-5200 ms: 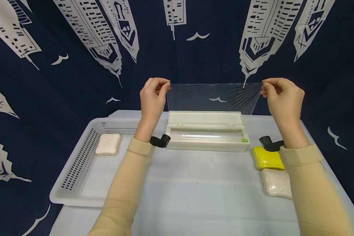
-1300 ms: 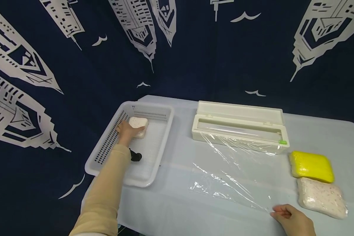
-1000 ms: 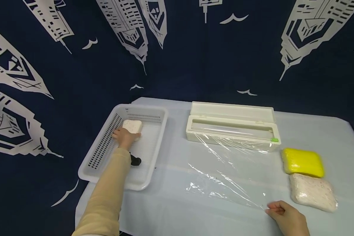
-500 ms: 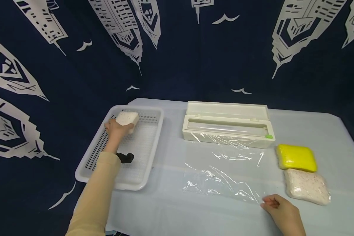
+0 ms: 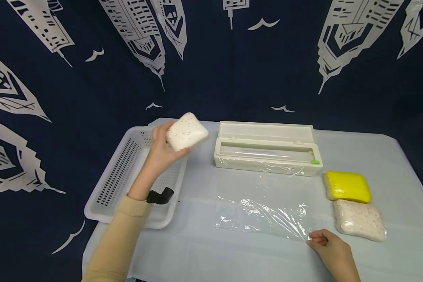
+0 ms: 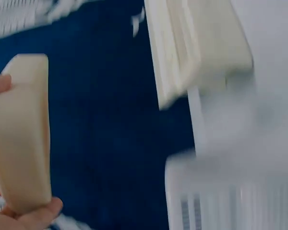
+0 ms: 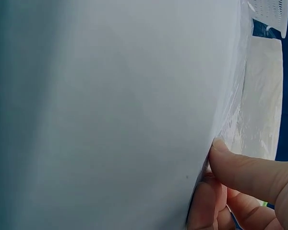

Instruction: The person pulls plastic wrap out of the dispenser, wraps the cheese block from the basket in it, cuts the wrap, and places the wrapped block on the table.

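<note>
While the left grip [image 5: 159, 156] clasps a speckled block [image 5: 187, 132], the right [image 5: 333, 250] pinches crinkled film [image 5: 268, 213].

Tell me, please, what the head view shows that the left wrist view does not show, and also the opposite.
Only the head view: the right hand pinching the clear film, which I cannot make out in the left wrist view, plus the yellow wrapped block and the pale wrapped block.

Only the left wrist view: a close, edge-on look at the held block.

Both: the left hand gripping that block, the cream box, the white basket, the table and the dark blue curtain.
</note>
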A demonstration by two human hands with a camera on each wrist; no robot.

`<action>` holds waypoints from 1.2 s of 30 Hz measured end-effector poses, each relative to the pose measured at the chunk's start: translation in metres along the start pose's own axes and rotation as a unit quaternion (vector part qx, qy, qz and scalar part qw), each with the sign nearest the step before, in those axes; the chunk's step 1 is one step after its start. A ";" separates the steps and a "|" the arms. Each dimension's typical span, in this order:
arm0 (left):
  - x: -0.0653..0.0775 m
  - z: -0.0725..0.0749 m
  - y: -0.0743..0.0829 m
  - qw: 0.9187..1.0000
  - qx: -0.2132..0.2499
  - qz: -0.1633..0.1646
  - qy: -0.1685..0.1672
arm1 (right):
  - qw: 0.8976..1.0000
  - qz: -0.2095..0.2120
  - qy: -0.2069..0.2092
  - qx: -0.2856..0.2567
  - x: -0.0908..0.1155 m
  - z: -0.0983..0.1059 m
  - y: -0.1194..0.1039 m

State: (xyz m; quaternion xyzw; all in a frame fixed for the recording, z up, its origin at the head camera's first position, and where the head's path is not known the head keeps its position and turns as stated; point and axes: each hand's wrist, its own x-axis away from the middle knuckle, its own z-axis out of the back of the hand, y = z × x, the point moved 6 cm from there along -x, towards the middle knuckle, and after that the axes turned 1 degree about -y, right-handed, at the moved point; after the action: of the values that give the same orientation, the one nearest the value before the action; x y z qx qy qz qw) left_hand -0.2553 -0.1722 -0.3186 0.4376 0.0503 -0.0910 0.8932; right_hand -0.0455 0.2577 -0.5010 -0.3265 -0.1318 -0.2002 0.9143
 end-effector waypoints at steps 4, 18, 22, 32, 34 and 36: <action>0.015 -0.052 0.028 0.994 0.016 -0.078 -0.077 | 1.000 0.007 0.008 0.004 0.001 0.002 -0.001; 0.063 -0.211 0.023 0.956 0.027 -0.074 -0.284 | 0.999 0.016 0.032 -0.017 -0.001 0.005 -0.012; 0.065 -0.227 0.021 0.948 0.017 -0.072 -0.308 | 0.999 0.003 0.039 -0.013 0.001 0.006 -0.011; 0.065 -0.248 0.010 0.943 -0.027 -0.080 -0.320 | 0.999 -0.016 0.025 -0.012 0.006 0.006 -0.004; 0.066 -0.250 0.009 0.944 -0.035 -0.083 -0.318 | 0.999 -0.020 0.022 -0.012 0.007 0.007 -0.002; 0.068 -0.251 0.008 0.944 -0.035 -0.085 -0.316 | 0.999 -0.023 0.022 -0.013 0.007 0.007 -0.001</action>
State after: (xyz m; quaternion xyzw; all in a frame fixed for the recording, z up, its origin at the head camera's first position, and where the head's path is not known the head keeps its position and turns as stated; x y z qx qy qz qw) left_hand -0.1895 0.0228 -0.4772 0.3493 -0.1950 -0.2982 0.8666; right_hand -0.0403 0.2596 -0.4924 -0.3307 -0.1161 -0.2302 0.9078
